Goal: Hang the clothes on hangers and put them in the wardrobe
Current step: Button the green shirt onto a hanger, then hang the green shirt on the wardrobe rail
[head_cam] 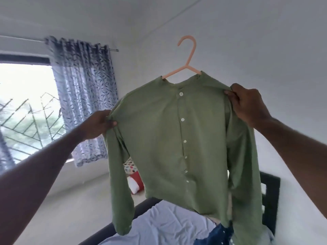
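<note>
A green long-sleeved button shirt hangs on a pink plastic hanger, whose hook sticks up above the collar. I hold the shirt up in the air in front of me. My left hand pinches the shirt's left shoulder seam. My right hand pinches the right shoulder seam, higher up. The shirt is buttoned and both sleeves hang down. The hanger's arms are hidden inside the shirt.
Below lies a bed with a pale blue sheet and a dark frame. A dark blue garment lies on it at lower right. A window with a grille and a patterned curtain are at left. No wardrobe is in view.
</note>
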Demonstrator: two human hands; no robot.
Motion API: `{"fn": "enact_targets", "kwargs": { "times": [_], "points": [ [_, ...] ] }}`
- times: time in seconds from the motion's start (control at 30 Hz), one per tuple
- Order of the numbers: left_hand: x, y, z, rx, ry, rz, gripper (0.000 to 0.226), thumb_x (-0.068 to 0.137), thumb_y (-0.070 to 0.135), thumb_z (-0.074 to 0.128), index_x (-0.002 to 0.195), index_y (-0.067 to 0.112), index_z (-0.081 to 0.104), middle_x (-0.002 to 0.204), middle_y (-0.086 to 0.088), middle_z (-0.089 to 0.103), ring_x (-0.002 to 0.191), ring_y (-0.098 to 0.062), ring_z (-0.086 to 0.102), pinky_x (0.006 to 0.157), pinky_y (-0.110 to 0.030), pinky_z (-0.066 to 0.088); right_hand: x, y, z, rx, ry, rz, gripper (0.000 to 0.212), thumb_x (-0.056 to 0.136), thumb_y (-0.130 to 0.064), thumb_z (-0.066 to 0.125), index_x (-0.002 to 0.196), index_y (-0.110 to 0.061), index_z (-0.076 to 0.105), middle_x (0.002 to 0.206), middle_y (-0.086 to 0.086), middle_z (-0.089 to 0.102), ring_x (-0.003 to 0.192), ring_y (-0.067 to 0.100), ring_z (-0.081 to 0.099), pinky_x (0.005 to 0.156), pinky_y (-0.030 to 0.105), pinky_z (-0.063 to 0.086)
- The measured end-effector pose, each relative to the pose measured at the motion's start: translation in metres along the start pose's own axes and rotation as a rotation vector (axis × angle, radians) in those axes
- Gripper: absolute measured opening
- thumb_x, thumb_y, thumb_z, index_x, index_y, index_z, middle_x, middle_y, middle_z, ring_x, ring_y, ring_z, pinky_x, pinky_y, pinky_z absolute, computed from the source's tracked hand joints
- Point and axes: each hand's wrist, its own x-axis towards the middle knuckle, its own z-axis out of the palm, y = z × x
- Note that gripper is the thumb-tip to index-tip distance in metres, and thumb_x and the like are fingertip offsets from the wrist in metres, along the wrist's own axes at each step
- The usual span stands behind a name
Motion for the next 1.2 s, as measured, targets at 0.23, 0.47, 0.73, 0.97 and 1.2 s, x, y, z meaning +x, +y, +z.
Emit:
{"fn": "enact_targets", "kwargs": {
  "times": [0.23, 0.47, 0.73, 0.97, 1.2],
  "points": [
    [-0.235, -0.003, -0.152, 0.288, 0.105, -0.353, 0.003, 0.092, 0.013, 0.069, 0.09, 0.013, 0.067, 0.096, -0.023, 0.07, 0.092, -0.041, 0.066, 0.089, -0.051, 0.054, -0.001, -0.198, 0.05, 0.35, -0.117, -0.221, 0.034, 0.104, -0.042, 0.045, 0.079, -0.019, 0.041, 0.05, 0.006, 0.042, 0.049, 0.034, 0.042, 0.058, 0.034, 0.034],
    [-0.47, -0.005, -0.309, 0.442, 0.208, -0.727, 0.039, 0.063, 0.051, 0.079, 0.081, 0.018, 0.069, 0.084, -0.01, 0.073, 0.083, -0.034, 0.07, 0.082, -0.051, 0.058, -0.02, -0.441, 0.08, 0.601, -0.203, -0.438, 0.024, 0.105, -0.041, 0.045, 0.088, -0.024, 0.046, 0.065, 0.017, 0.06, 0.064, 0.042, 0.062, 0.061, 0.04, 0.045],
    [-0.754, 0.046, -0.456, 0.71, 0.316, -1.049, 0.023, 0.076, 0.018, 0.087, 0.069, 0.018, 0.066, 0.057, 0.008, 0.066, 0.05, -0.004, 0.063, 0.057, -0.017, 0.051, -0.101, -0.764, 0.032, 0.944, -0.34, -0.576, 0.026, 0.103, -0.04, 0.05, 0.087, -0.02, 0.056, 0.063, 0.016, 0.058, 0.062, 0.037, 0.064, 0.057, 0.035, 0.041],
    [-0.955, 0.091, -0.576, 0.867, 0.413, -1.27, 0.018, 0.086, 0.021, 0.077, 0.076, 0.011, 0.067, 0.061, 0.005, 0.066, 0.048, 0.002, 0.059, 0.054, -0.014, 0.045, -0.191, -0.997, -0.037, 1.2, -0.512, -0.625, 0.028, 0.102, -0.035, 0.054, 0.077, -0.023, 0.058, 0.055, 0.001, 0.054, 0.052, 0.014, 0.053, 0.056, 0.029, 0.045],
    [-1.098, 0.12, -0.664, 0.934, 0.468, -1.453, 0.02, 0.089, 0.023, 0.074, 0.077, 0.009, 0.067, 0.063, 0.004, 0.068, 0.054, -0.005, 0.061, 0.061, -0.023, 0.05, -0.263, -1.207, -0.096, 1.328, -0.63, -0.672, 0.033, 0.101, -0.039, 0.05, 0.069, -0.033, 0.048, 0.066, 0.0, 0.056, 0.068, 0.027, 0.059, 0.065, 0.038, 0.054]
  ]
}}
